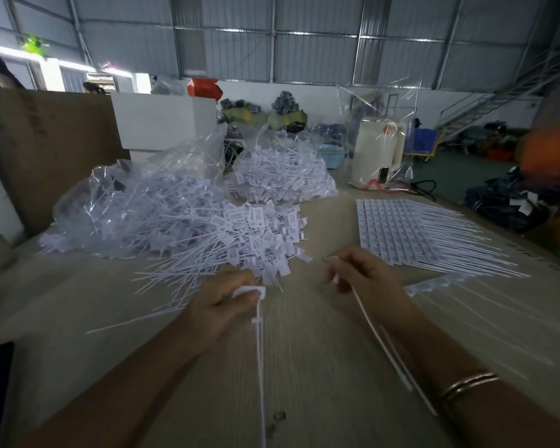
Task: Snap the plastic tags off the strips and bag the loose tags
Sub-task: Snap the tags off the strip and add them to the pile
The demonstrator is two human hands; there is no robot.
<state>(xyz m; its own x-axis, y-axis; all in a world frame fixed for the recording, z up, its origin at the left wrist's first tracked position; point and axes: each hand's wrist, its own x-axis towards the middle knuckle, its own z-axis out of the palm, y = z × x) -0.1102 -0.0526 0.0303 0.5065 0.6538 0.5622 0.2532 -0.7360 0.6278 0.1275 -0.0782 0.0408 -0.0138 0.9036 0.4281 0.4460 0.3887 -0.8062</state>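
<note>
Tabletop (304, 367): tag (249, 291) in left hand (222, 305).

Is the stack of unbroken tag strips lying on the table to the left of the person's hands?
No, the stack of tag strips lies on the table to the right, beyond the right hand.

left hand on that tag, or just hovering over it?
Touching. The head view shows the left hand with fingers curled round the white tag, its thin tail hanging down toward the camera. The right hand pinches a separate thin tail.
</note>
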